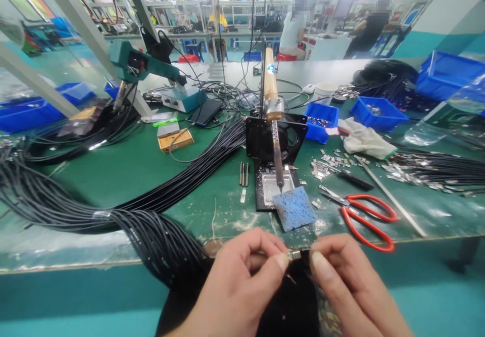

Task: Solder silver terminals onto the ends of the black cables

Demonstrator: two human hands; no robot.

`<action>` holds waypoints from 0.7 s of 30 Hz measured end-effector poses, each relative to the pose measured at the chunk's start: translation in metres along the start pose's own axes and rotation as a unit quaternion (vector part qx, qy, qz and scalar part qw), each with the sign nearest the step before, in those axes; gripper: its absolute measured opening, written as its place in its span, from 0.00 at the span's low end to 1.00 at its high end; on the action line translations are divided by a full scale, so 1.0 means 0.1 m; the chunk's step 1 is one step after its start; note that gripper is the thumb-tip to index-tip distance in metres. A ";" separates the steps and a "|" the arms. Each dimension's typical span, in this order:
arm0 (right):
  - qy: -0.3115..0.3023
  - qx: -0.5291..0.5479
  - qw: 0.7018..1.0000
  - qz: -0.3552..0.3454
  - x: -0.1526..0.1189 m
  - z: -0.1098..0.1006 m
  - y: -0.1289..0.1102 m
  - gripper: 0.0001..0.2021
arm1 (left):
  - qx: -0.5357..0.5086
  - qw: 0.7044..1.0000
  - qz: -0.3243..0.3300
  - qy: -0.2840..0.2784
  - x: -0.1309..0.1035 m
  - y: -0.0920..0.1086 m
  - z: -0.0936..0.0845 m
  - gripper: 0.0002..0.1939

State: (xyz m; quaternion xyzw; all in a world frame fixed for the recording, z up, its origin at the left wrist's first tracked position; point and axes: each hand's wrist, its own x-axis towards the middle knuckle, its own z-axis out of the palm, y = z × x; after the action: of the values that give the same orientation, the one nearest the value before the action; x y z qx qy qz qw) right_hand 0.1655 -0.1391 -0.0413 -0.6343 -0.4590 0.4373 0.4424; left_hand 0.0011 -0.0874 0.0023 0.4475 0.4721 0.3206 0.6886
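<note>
My left hand (pixel 252 271) pinches one end of a small silvery metal connector (pixel 294 255) between thumb and fingers, just past the table's front edge. From the other side, my right hand (pixel 346 276) closes thumb and finger on a short black piece (pixel 304 254) that meets the connector; most of it is hidden by the fingertips. Beyond the hands, a wooden-handled soldering iron (pixel 273 82) stands tip down over a metal tray (pixel 270 188). A blue sponge (pixel 294 208) lies against its tip. Right of it are scissors (pixel 369 214) with red handles.
A thick bundle of black cables (pixel 162 205) runs over the table and droops off its front edge at left. A black fan (pixel 295 137) stands behind the iron. Loose metal connector parts (pixel 324 167), a white glove (pixel 366 139) and blue bins (pixel 378 113) are at right.
</note>
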 end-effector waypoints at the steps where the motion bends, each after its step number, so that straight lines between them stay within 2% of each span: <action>1: 0.008 -0.012 1.000 -0.005 0.00 0.00 0.01 0.13 | 0.002 1.000 0.001 0.000 0.01 0.01 0.00 0.11; 3: 0.007 -0.036 0.998 -0.052 0.03 0.00 0.03 0.11 | 0.005 1.000 0.005 -0.002 0.02 0.02 0.00 0.11; 6: -0.037 -0.054 0.981 -0.183 0.10 0.01 0.09 0.06 | 0.012 1.000 0.011 0.004 0.05 0.03 -0.02 0.10; 8: -0.043 -0.065 0.970 -0.232 0.15 0.01 0.11 0.04 | 0.014 1.000 0.012 0.010 0.07 0.04 -0.03 0.11; 14: 0.054 -0.081 0.964 -0.249 0.22 0.03 0.10 0.03 | 0.023 0.999 0.021 0.022 0.16 0.07 -0.06 0.11; 21: 0.103 -0.052 0.954 -0.275 0.39 0.16 0.02 0.06 | 0.006 0.999 0.037 0.015 0.33 0.13 -0.08 0.10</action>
State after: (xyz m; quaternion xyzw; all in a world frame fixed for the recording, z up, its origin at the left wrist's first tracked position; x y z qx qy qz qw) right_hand 0.1582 -0.0996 -0.0528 -0.5467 -0.5900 0.2068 0.5569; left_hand 0.0049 -0.0510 0.0007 0.4637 0.4670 0.3498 0.6667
